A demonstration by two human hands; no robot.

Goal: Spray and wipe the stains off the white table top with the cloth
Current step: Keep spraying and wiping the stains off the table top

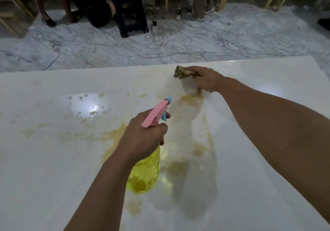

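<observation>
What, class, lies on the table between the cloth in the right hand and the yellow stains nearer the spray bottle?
Nothing visible. The cloth in the right hand has bare table top between it and the stains.

The person's left hand [142, 137] is curling its fingers around the neck of a translucent yellow spray bottle with a pink head [146, 170], forearm reaching forward. The right hand [205, 80] is stretching farther out, pressing a crumpled stained cloth [185, 73] down.

Our left hand [142, 137] hides the neck of the bottle [146, 173]. The cloth [187, 80] is blurred, and our right hand [207, 80] covers its right part. Beyond the table [53, 177], the people [44, 7] and the stool [130, 12] are cut off at the top edge.
</observation>
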